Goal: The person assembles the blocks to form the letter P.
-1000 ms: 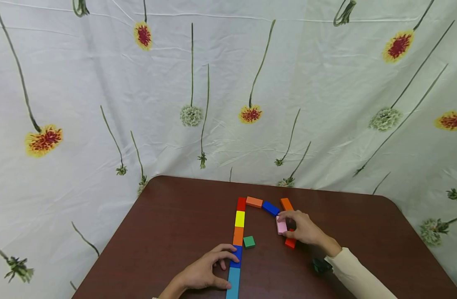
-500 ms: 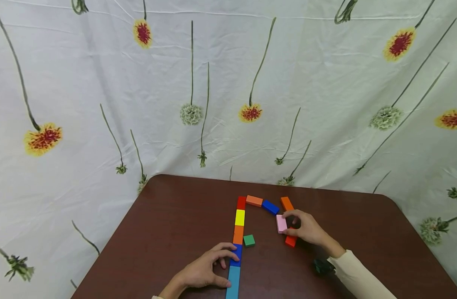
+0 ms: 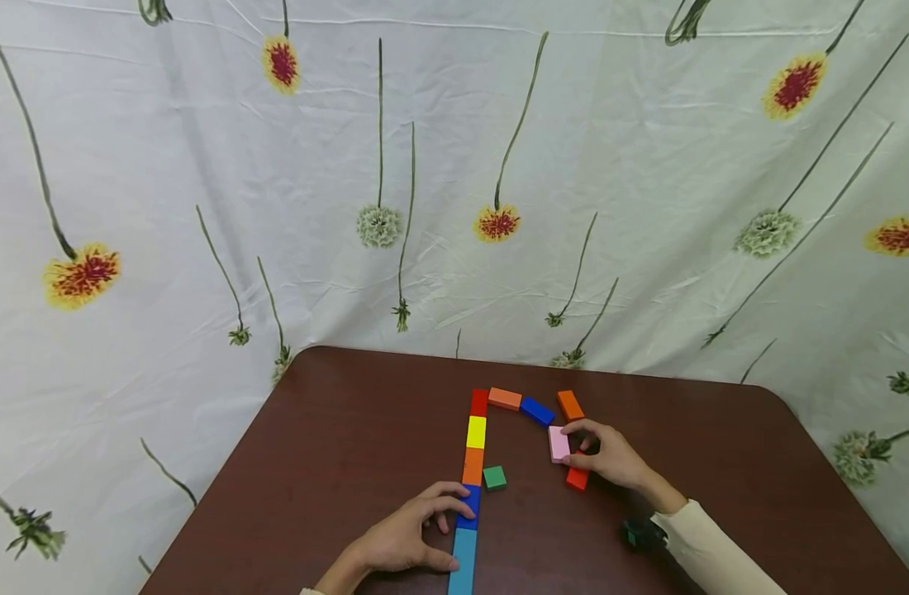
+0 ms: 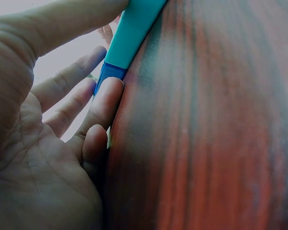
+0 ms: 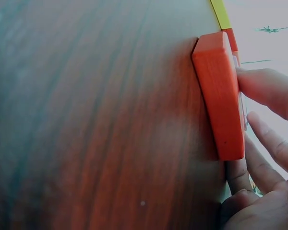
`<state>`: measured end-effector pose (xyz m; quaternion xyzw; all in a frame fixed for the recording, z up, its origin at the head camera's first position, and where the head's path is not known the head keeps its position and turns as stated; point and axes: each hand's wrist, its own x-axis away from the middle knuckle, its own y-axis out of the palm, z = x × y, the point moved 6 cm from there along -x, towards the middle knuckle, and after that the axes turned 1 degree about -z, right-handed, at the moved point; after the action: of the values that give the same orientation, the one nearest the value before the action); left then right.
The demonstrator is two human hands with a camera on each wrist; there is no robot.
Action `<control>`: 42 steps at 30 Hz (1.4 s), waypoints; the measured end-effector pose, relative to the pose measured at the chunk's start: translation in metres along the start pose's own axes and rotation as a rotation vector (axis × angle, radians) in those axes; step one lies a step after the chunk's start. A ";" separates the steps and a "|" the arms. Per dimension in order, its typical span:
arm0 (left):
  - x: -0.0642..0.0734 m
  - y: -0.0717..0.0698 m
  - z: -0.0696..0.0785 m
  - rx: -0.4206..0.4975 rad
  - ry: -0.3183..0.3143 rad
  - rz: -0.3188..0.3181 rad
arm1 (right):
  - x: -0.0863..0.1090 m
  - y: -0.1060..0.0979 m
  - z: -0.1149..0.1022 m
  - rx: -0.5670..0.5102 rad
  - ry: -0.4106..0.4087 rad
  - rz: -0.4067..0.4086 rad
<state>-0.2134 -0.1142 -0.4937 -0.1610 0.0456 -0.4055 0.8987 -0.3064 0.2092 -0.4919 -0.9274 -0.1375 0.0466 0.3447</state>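
In the head view my left hand (image 3: 406,533) rests along a row of blocks. Its fingertips touch the dark blue block (image 3: 468,506), and its thumb tip touches the light blue block (image 3: 464,562); its fingers are loosely bent. Farther right, my right hand (image 3: 611,456) has thumb and index finger at the two ends of a pink block (image 3: 559,445), pinching it near its right edge. The pink block lies just below another dark blue block (image 3: 537,411). Under the right hand lies a red block (image 3: 577,475), which mostly hides the pink one in the right wrist view.
Red (image 3: 480,402), yellow (image 3: 477,432) and orange (image 3: 473,466) blocks continue the row. A salmon block (image 3: 505,399) joins its far end. A green block (image 3: 495,478) lies beside the row, an orange block (image 3: 570,405) behind the right hand. A dark object (image 3: 640,533) sits near the right sleeve.
My right index finger has slid slightly right on the pink block, uncovering more of its top. My left hand stays in place; the view shifts a little.
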 end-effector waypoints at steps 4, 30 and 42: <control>0.000 0.000 0.000 0.002 -0.001 -0.002 | 0.001 0.001 0.001 0.000 0.008 0.002; 0.002 0.001 0.000 0.023 0.005 -0.012 | 0.000 0.005 0.002 -0.022 0.025 -0.008; 0.000 0.000 0.001 0.026 0.016 -0.014 | 0.000 0.002 0.000 -0.019 0.004 -0.014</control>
<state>-0.2131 -0.1142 -0.4931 -0.1465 0.0465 -0.4138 0.8973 -0.3064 0.2075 -0.4928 -0.9299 -0.1435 0.0411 0.3362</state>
